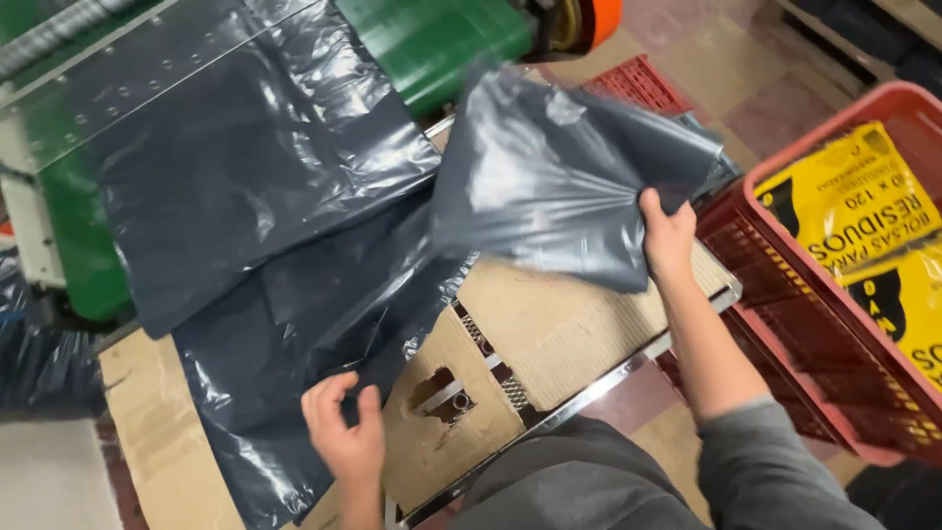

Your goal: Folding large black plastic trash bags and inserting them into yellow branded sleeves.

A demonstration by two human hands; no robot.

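Note:
My right hand (667,236) grips the gathered edge of a dark grey plastic bag (549,177) and holds it folded up over the work surface. My left hand (343,432) rests with its fingers apart on the lower part of a flat stack of dark grey plastic bags (285,294) that runs out from a green machine (442,39). Another sheet of the same dark plastic (235,147) lies over the machine's outlet at the upper left.
The bags lie on a cardboard-covered metal-framed table (559,324) with a torn hole (442,393). A red plastic crate (814,324) at the right holds yellow printed packages (863,216). A second red crate (638,83) sits behind. Tiled floor lies beyond.

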